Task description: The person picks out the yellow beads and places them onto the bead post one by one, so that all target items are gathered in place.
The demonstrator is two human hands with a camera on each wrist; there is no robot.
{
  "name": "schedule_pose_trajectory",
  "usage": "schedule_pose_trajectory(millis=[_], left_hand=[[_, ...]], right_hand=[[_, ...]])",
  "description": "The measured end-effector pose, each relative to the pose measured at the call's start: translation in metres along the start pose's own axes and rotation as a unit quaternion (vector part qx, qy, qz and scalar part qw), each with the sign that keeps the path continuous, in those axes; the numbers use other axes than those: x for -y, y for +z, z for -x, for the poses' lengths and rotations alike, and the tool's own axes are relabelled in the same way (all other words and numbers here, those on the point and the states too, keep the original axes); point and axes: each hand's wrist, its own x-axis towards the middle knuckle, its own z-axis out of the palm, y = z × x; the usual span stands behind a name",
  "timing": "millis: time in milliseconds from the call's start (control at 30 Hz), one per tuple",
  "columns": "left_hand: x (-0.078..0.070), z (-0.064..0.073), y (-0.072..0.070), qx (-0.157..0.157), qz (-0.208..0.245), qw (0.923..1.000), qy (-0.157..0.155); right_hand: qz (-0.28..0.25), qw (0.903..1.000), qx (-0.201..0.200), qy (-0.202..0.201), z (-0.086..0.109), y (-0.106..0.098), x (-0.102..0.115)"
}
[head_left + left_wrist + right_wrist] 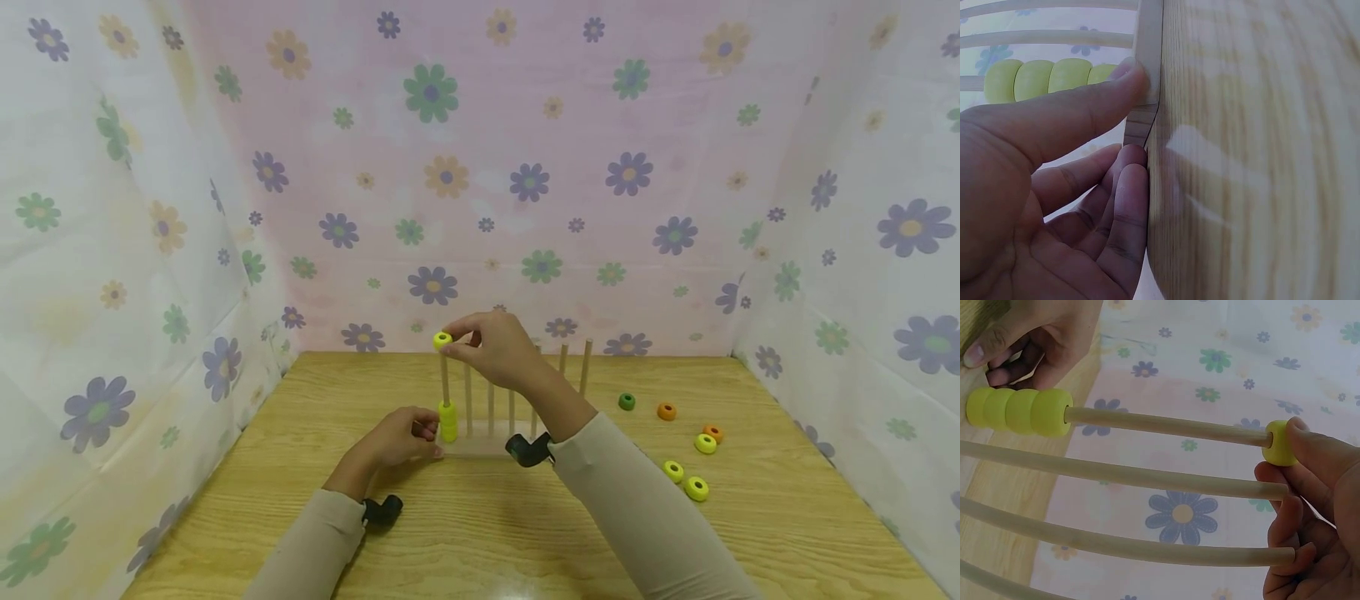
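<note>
Wooden tabletop (480,533), frame centre: four yellow beads (447,423) stacked, six loose beads (697,488) remaining at right.
Right hand (495,346) pinches a fifth bead (442,341) at the peg (446,381) tip (left hand (393,437) grips the base (476,451)).

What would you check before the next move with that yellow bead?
Yellow bead held: ok, the right hand pinches it.
Bead lined up with the leftmost peg: ok, it sits at the tip.
Peg bare down to the stack of four yellow beads: ok.
Wooden base steadied: ok, left hand holds its corner.
Right fingers off the neighbouring pegs: cannot tell, they overlap the tips.
Loose beads out of the way: ok, off to the right.
</note>
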Motion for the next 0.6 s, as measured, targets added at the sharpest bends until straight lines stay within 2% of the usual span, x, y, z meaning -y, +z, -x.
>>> schedule_pose_trajectory(millis=[333,600], left_hand=[[-0.0005,-0.0002,-0.0014,0.003,-0.001,1.0000,0.008],[0.0042,-0.0014,0.0010,0.004,0.000,1.0000,0.008]], right_hand=[[0.010,1.0000,-0.001,0.001,-0.0003,-0.0011,0.0016],[0.000,0.9997,0.010,0.020,0.0028,0.0002,0.0019]])
